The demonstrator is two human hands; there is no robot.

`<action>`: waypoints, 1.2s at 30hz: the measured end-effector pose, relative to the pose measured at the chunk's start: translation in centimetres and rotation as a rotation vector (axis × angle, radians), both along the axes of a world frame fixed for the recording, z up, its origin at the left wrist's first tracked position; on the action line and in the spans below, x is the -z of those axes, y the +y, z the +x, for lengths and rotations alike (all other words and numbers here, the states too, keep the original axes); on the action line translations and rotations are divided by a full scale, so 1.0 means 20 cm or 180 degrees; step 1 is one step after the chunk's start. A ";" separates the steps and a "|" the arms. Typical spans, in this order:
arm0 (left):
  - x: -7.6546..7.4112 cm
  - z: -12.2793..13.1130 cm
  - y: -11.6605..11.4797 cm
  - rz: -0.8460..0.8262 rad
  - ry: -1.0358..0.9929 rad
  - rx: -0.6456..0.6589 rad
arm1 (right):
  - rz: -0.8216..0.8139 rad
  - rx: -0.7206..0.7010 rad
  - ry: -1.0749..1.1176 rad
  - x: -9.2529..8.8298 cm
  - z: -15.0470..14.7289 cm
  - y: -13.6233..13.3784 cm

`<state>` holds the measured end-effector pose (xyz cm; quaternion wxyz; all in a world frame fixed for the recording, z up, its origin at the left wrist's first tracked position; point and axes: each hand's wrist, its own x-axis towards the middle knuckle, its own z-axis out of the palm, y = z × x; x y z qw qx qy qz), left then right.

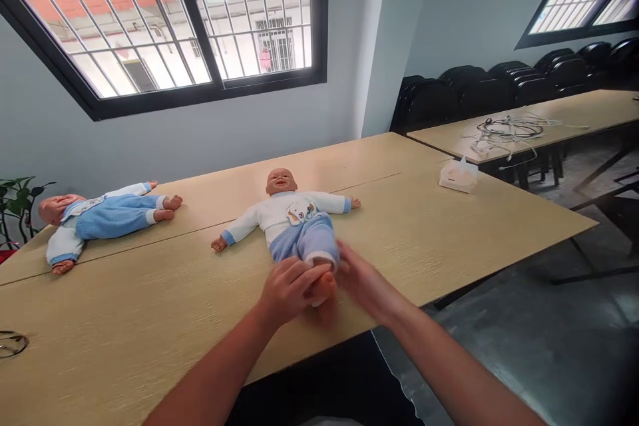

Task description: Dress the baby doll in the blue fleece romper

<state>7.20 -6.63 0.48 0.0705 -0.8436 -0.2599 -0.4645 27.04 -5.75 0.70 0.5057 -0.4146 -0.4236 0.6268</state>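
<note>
A baby doll (pixel 279 219) lies on its back on the table, head away from me. It wears a white top with a dog face on the front and blue trousers with white cuffs. My left hand (pixel 292 289) is closed around the doll's lower leg and foot at the near end. Beside the trouser leg, on its right, my right hand (pixel 362 279) has its fingers stretched toward the cuff. That hand is slightly blurred, and its fingertips are partly hidden, so firm contact is unclear. The doll's feet overlap and are smeared by motion.
A second baby doll (pixel 117 216) in similar clothes lies at the left. A tissue pack (pixel 458 175) sits at the right of the wooden table (pixel 424 233). Tangled cables (pixel 509 130) lie on another table, with black chairs (pixel 464 93) behind. A plant (pixel 20 206) stands far left.
</note>
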 end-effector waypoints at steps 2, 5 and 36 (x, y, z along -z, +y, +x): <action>0.02 0.05 -0.01 -0.0115 0.0311 0.0317 | -0.0042 -0.0313 0.0024 -0.04 0.03 -0.16; 0.04 0.06 0.00 -0.0499 0.0483 0.1023 | -0.0123 -0.0112 -0.0431 -0.07 0.11 -0.24; 0.20 -0.36 0.39 -0.4007 -0.3285 0.0761 | 0.2341 0.0895 -0.3427 0.26 -0.11 -0.41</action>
